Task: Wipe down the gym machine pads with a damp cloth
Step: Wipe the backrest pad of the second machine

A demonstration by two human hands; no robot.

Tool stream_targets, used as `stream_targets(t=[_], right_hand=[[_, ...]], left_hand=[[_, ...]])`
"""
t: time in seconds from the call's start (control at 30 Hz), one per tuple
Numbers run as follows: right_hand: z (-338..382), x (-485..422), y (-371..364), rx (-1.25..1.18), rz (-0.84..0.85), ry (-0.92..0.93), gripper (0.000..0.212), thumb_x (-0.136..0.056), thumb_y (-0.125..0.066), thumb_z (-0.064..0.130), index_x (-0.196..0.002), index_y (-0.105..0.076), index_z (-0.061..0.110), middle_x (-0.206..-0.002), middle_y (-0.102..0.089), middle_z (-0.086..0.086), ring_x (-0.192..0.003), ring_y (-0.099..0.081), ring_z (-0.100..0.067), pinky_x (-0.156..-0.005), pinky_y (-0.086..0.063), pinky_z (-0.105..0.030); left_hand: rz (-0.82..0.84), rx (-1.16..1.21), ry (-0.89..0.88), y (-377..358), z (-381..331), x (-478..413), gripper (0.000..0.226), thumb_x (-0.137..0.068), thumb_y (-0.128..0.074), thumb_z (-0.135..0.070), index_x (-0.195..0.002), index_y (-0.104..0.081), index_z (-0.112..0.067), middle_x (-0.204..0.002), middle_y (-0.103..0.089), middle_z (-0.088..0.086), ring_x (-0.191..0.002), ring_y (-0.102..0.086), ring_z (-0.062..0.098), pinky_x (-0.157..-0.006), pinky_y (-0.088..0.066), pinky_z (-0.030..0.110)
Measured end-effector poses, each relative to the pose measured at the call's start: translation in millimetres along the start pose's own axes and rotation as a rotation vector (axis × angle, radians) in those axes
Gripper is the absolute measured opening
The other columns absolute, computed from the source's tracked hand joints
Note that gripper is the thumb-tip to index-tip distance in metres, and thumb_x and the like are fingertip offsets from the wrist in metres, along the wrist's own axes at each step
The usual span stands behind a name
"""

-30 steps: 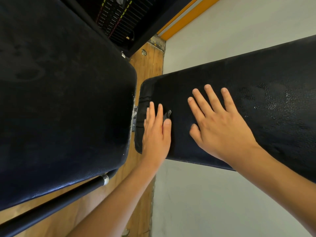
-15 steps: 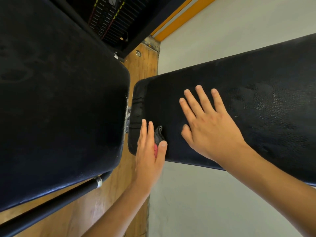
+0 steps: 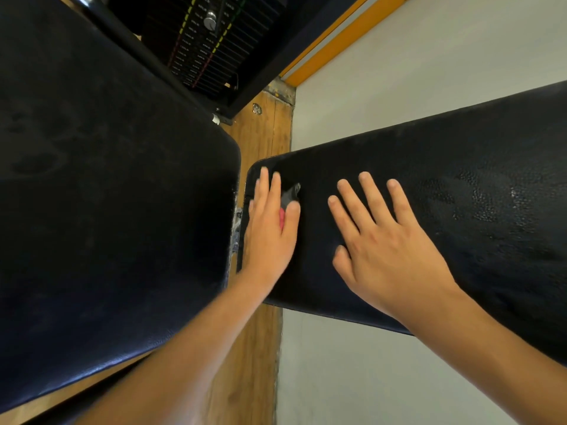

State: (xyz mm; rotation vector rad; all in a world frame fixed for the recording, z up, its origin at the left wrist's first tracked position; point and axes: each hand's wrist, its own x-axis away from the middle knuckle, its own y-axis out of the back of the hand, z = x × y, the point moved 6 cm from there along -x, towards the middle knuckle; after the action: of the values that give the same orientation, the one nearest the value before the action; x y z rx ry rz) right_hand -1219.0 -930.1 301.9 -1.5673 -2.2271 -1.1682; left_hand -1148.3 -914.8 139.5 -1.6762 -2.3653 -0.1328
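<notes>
Head view, looking down. Two black pads meet at a narrow gap: a big pad (image 3: 107,210) on the left and a long narrow pad (image 3: 478,216) running off to the right.

Left hand (image 3: 270,228): palm down on the near-gap end of the narrow pad, fingers straight and together. Under it is the cloth (image 3: 290,195), mostly hidden. Only a dark corner pokes out past the thumb, with a speck of red showing between thumb and forefinger. The hand presses the cloth flat rather than wrapping round it. Whether the thumb nips the edge is hard to tell.

Right hand (image 3: 389,243): flat on the same pad just beside the left, fingers spread and straight, holding nothing. It looks like a brace to steady the pad.

Pad surface further right shows a patchy sheen (image 3: 491,194). It could be damp, or it could be glare on the grain.

Surroundings: weight stack (image 3: 211,41) with pin at top, wooden floor strip (image 3: 260,139) under the gap, grey floor (image 3: 414,96) beyond.

Step in hand, as I judge it: wiping the end of the narrow pad, right by the edge next to the gap.

Next move calls for firm, even palm pressure so the small cloth slides with the hand and does not bunch or slip out. Strokes should overlap along the length. The bracing hand sits in the wiping path and will need to shift or lift. The rounded end edge and the big pad look worth a pass too.
</notes>
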Motion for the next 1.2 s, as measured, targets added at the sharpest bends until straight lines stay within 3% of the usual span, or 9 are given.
stream_targets(t=[0.2, 0.4, 0.77, 0.93, 1.07, 1.2], right_hand=[[1, -2, 1, 0.003, 0.004, -0.005, 0.073, -0.098, 0.004, 0.05, -0.161, 0.01, 0.011, -0.167, 0.016, -0.02, -0.154, 0.02, -0.042, -0.123, 0.008, -0.06], [0, -2, 2, 0.002, 0.025, -0.008, 0.074, -0.098, 0.003, 0.049, -0.16, 0.01, 0.01, -0.167, 0.017, -0.021, -0.153, 0.021, -0.043, -0.123, 0.006, -0.061], [1, -2, 3, -0.003, 0.048, -0.01, 0.074, -0.096, 0.008, 0.049, -0.159, 0.018, 0.011, -0.165, 0.024, -0.02, -0.151, 0.027, -0.043, -0.123, 0.009, -0.06], [2, -3, 3, 0.006, 0.045, -0.008, 0.074, -0.096, 0.008, 0.049, -0.16, 0.016, 0.014, -0.166, 0.022, -0.02, -0.152, 0.025, -0.043, -0.123, 0.007, -0.061], [3, -5, 3, 0.018, 0.036, -0.007, 0.073, -0.097, 0.006, 0.049, -0.162, 0.01, 0.015, -0.168, 0.016, -0.02, -0.154, 0.021, -0.043, -0.123, 0.006, -0.061], [3, -7, 2, 0.032, 0.024, -0.006, 0.073, -0.097, 0.006, 0.048, -0.162, 0.007, 0.015, -0.169, 0.012, -0.02, -0.154, 0.017, -0.043, -0.123, 0.005, -0.061]], left_hand=[[0.071, -0.11, -0.045, 8, -12, -84, 0.058, -0.112, -0.032, -0.035, -0.163, -0.013, -0.018, -0.172, -0.003, -0.002, -0.157, 0.003, 0.012, -0.129, -0.007, 0.043], [0.077, -0.071, -0.038, 6, -3, -77, 0.059, -0.111, -0.032, -0.037, -0.164, -0.011, -0.019, -0.172, -0.008, -0.005, -0.156, -0.002, 0.007, -0.122, -0.007, 0.028], [0.12, -0.039, -0.074, 3, 28, 0, 0.057, -0.112, -0.032, -0.037, -0.162, -0.005, -0.03, -0.17, 0.0, -0.016, -0.154, 0.003, -0.004, -0.129, -0.013, 0.04], [0.112, -0.09, -0.088, -1, 31, 20, 0.053, -0.109, -0.028, -0.043, -0.156, -0.003, -0.046, -0.169, 0.011, -0.018, -0.156, 0.008, 0.003, -0.128, -0.009, 0.044], [0.099, -0.176, -0.096, 1, 21, -4, 0.052, -0.112, -0.031, -0.037, -0.16, -0.012, -0.038, -0.171, 0.007, -0.007, -0.157, 0.011, 0.011, -0.128, 0.006, 0.047], [0.081, -0.151, -0.072, 4, 13, -23, 0.051, -0.113, -0.03, -0.033, -0.162, -0.019, -0.03, -0.172, 0.002, -0.004, -0.158, 0.009, 0.014, -0.128, 0.004, 0.046]])
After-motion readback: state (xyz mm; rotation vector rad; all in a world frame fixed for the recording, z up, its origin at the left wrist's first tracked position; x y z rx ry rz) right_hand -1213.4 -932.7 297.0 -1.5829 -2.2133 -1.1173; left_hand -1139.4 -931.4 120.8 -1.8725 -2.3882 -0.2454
